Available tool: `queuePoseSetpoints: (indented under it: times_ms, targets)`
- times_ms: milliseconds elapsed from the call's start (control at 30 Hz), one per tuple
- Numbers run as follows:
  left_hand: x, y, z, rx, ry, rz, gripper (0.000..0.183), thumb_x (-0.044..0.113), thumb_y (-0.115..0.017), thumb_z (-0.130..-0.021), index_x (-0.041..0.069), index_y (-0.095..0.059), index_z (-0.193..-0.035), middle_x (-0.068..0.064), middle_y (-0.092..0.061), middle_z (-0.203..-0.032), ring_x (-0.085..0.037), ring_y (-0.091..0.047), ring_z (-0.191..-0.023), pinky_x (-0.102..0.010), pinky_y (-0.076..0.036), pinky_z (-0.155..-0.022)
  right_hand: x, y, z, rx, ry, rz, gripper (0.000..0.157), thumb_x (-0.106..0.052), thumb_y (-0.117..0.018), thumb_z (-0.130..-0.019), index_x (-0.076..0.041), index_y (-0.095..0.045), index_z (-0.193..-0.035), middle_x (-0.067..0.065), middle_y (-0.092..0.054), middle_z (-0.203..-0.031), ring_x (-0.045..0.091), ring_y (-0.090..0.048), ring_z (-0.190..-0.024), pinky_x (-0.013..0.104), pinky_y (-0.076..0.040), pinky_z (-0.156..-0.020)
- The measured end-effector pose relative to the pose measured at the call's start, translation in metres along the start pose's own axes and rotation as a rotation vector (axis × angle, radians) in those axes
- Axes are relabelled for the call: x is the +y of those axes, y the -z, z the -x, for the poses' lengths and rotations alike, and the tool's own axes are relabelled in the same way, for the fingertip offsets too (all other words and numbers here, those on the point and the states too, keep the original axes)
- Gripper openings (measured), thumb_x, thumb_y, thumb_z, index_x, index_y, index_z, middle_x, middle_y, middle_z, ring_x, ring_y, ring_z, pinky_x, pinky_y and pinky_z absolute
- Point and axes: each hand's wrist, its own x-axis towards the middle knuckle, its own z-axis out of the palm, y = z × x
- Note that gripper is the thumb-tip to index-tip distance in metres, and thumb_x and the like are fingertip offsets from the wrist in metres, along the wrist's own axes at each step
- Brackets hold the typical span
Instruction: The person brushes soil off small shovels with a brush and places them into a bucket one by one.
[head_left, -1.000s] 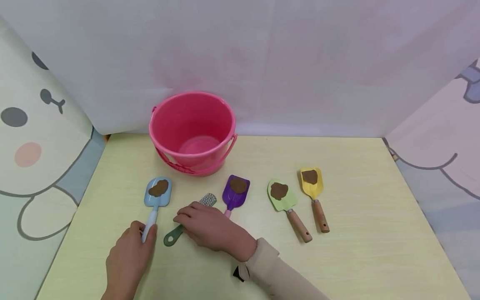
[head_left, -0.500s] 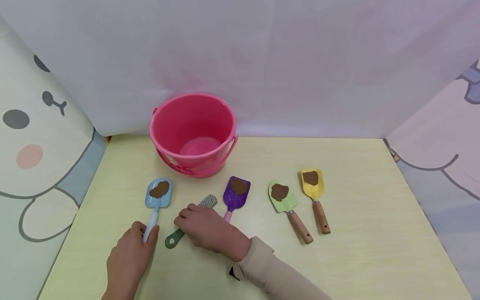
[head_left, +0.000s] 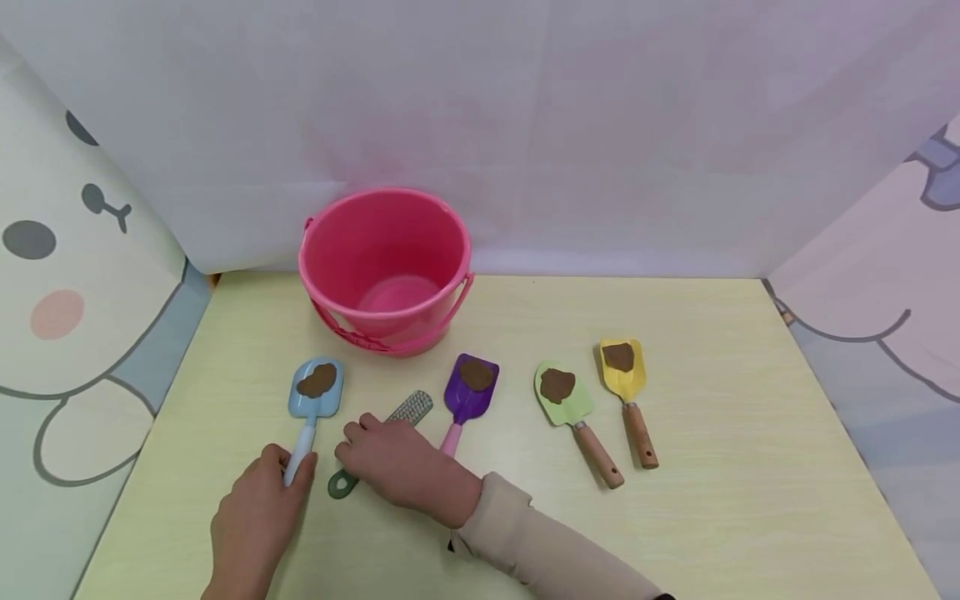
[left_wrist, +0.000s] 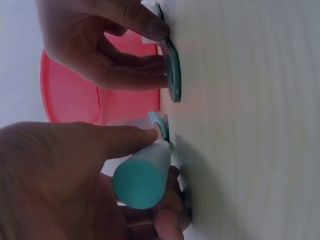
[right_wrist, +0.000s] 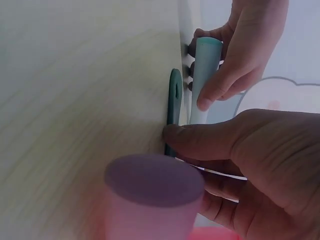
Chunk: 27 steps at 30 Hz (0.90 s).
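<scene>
A light blue shovel (head_left: 303, 406) with a brown lump in its blade lies at the left of the table. My left hand (head_left: 258, 521) grips its pale handle (left_wrist: 141, 182), thumb on one side and fingers on the other. To the right lies a small grater (head_left: 412, 408) with a green handle (right_wrist: 174, 102). My right hand (head_left: 408, 467) pinches that handle between thumb and fingers, covering its middle. Just beyond the right hand is a purple shovel (head_left: 461, 407) with a pink handle, also bearing a brown lump; the right wrist partly covers the pink handle.
A pink bucket (head_left: 431, 242) with its handle hanging down stands behind the tools. Farther right lie a light green shovel (head_left: 576, 403) and a yellow shovel (head_left: 628, 383), both wooden-handled with brown lumps. White cloth (head_left: 630, 150) rises behind the table (head_left: 735, 400).
My right hand and forearm have shifted slightly left over the grater, baring more of the purple shovel's pink handle. The left hand keeps its hold on the blue shovel.
</scene>
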Motion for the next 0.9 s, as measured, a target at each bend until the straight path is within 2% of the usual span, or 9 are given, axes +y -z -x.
queuePoseSetpoints:
  times_ms: [167,467,733,900]
  targets:
    - [-0.0006,0.0011,0.0003,0.001,-0.008,0.002,0.044,0.038,-0.059,-0.105,-0.005,-0.056,-0.111,-0.011,-0.057,-0.076,-0.023,-0.051,-0.06,-0.033,-0.038,-0.049,-0.0026,0.0019,-0.0004,0.001,0.002,0.044,0.017,-0.026,-0.061,-0.106,-0.029,-0.069,-0.12,-0.011,-0.064,-0.104,0.006,-0.054,-0.09,0.016,-0.044,-0.057]
    - [0.0017,0.0012,0.0013,0.005,-0.003,0.0,0.043,0.037,-0.059,-0.104,-0.006,-0.056,-0.111,-0.011,-0.056,-0.076,-0.022,-0.051,-0.06,-0.032,-0.037,-0.05,-0.004,0.0061,0.0008,-0.05,0.005,0.038,0.016,-0.026,-0.057,-0.108,-0.024,-0.066,-0.121,-0.009,-0.061,-0.105,0.007,-0.051,-0.089,0.017,-0.044,-0.056]
    - [0.0002,-0.0001,0.0014,0.03,-0.025,0.002,0.039,0.034,-0.058,-0.104,-0.005,-0.057,-0.107,-0.01,-0.057,-0.075,-0.023,-0.051,-0.058,-0.033,-0.038,-0.048,-0.0057,0.0087,0.0044,-0.076,0.023,0.006,0.018,-0.029,-0.057,-0.108,-0.026,-0.062,-0.125,-0.011,-0.065,-0.108,0.005,-0.055,-0.089,0.017,-0.048,-0.063]
    - [0.0023,0.0005,-0.0002,0.041,-0.038,-0.003,0.041,0.032,-0.057,-0.103,-0.006,-0.056,-0.118,-0.013,-0.06,-0.078,-0.023,-0.052,-0.059,-0.034,-0.038,-0.048,-0.0058,0.0093,0.0072,-0.056,0.04,0.022,0.016,-0.028,-0.059,-0.107,-0.032,-0.065,-0.122,-0.015,-0.067,-0.106,0.005,-0.057,-0.088,0.018,-0.047,-0.061]
